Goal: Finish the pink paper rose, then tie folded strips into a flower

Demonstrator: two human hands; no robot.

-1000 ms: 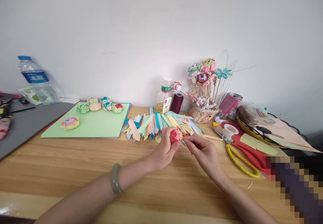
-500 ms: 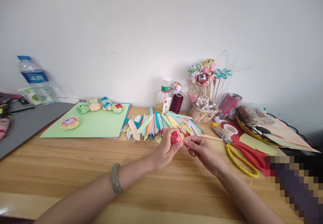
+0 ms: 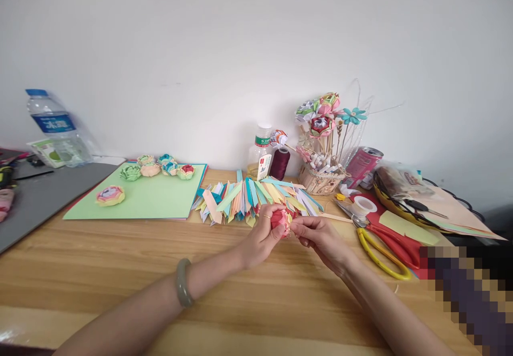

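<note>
A red and pink paper flower [image 3: 281, 220] with a pale yellow part is held just above the table's middle. My left hand [image 3: 261, 238] wraps round it from the left, fingers closed. From the right, my right hand [image 3: 318, 235] pinches at the flower's yellowish edge with thumb and forefinger; what exactly lies between those fingertips is too small to make out. Behind both hands spreads a pile of folded paper strips [image 3: 228, 201] in many colours. Several finished paper flowers [image 3: 150, 169] rest on a light green sheet [image 3: 160, 201] at the left.
Yellow-and-red scissors [image 3: 385, 257] and a roll of white tape [image 3: 364, 205] lie at the right. A small basket of paper flowers [image 3: 323, 179], a maroon thread spool [image 3: 279, 164] and a glue bottle [image 3: 260, 155] stand by the wall. A water bottle [image 3: 56, 126] leans at far left.
Both hands stay almost in place round the flower. My right fingertips have shifted very slightly left against its edge.
</note>
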